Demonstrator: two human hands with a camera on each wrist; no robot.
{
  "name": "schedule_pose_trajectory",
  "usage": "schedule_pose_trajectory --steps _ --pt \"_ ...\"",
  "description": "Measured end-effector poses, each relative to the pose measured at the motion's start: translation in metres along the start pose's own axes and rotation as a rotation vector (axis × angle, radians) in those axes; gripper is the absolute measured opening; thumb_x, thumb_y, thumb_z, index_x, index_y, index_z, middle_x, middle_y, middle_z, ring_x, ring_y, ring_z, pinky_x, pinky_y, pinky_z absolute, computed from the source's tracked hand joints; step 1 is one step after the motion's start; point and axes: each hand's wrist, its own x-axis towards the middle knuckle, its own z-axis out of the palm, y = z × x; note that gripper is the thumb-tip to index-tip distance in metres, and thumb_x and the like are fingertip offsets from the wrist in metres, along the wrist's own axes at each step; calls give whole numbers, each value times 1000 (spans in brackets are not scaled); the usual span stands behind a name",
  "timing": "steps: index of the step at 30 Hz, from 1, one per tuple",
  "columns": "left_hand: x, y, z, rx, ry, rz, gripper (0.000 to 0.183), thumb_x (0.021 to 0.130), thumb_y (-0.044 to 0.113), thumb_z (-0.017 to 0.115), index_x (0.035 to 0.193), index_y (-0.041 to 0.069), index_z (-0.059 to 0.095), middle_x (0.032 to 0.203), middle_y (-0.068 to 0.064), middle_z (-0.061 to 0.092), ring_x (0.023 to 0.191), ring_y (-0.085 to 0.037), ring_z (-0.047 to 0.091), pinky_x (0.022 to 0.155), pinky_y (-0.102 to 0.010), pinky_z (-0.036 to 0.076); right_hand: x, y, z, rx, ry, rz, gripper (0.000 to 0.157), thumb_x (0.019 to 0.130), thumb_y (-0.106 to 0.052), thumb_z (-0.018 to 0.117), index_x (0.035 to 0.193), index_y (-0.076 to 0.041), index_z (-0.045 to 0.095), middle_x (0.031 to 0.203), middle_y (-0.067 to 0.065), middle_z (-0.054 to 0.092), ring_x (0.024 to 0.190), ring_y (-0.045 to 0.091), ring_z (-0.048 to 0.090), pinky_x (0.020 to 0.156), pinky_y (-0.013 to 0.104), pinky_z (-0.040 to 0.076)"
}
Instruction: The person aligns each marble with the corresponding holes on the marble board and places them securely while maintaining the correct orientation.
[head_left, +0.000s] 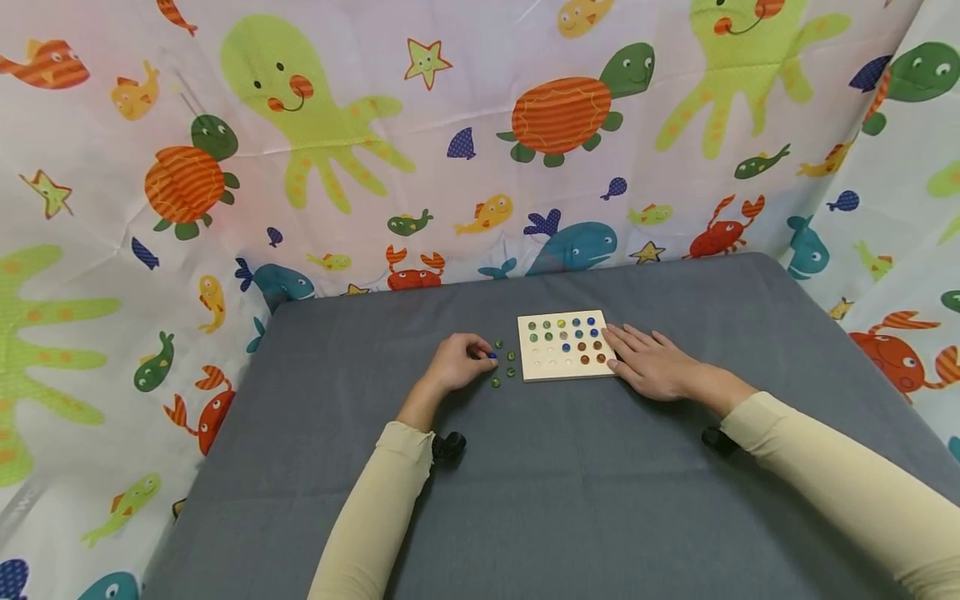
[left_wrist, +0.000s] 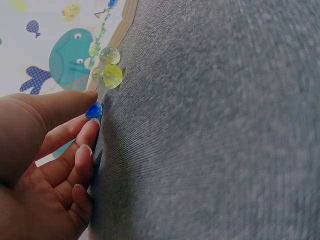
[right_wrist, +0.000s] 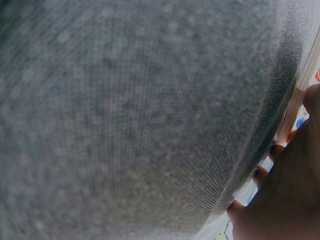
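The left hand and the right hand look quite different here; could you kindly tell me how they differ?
The left hand pinches a blue marble with curled fingers, while the right hand lies palm down, fingers extended.
The left hand is beside the loose greenish marbles; the right hand is at the right edge of the pale board.
Both are bare and come out of cream sleeves.

A glossy blue marble (left_wrist: 94, 110) is pinched between the thumb and fingertips of the left hand (head_left: 462, 360), low over the tabletop. Just beside it lie four loose, clear green marbles (head_left: 511, 356), left of a flat, pale wooden board (head_left: 546, 372). The board's two far rows are full of green, yellow and blue marbles (head_left: 563, 335); the near rows, partly filled, hold one blue and four amber marbles (head_left: 584, 360). The right hand (head_left: 651, 364) touches its right edge.
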Motion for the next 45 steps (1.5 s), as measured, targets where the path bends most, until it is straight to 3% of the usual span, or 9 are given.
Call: schedule_pose_trajectory --steps 10,20,27,34,45 --pt "-2 -1 1 33 26 40 12 92 18 78 98 8 75 87 -3 72 80 -17 63 81 -37 51 1 3 3 -14 -21 5 68 112 -47 31 165 -9 13 171 14 12 156 42 10 117 70 7" --pt "-8 -4 -4 -106 71 62 12 93 16 77 99 5 75 88 -6 72 74 -15 63 70 -31 51 1 1 1 -14 -25 9 67 112 -47 30 165 -10 12 171 14 11 156 41 9 117 70 6" --pt "-12 -7 -9 -191 83 34 15 92 14 78 102 3 74 90 -8 72 73 -15 63 66 -28 52 2 2 1 -23 -15 9 68 111 -48 29 165 -10 13 171 13 12 156 40 10 117 70 6" --pt "-14 -9 -11 -212 88 7 15 92 15 78 102 4 74 91 -7 72 75 -16 64 66 -28 52 2 3 2 -34 -7 10 66 112 -45 31 165 -9 14 171 15 14 155 42 11 117 70 8" --pt "-16 2 -9 -194 96 63 17 92 19 79 103 7 74 91 -5 72 75 -16 65 65 -29 52 -1 -1 1 -13 -1 9 65 112 -43 34 164 -8 16 170 15 15 155 42 11 117 70 8"
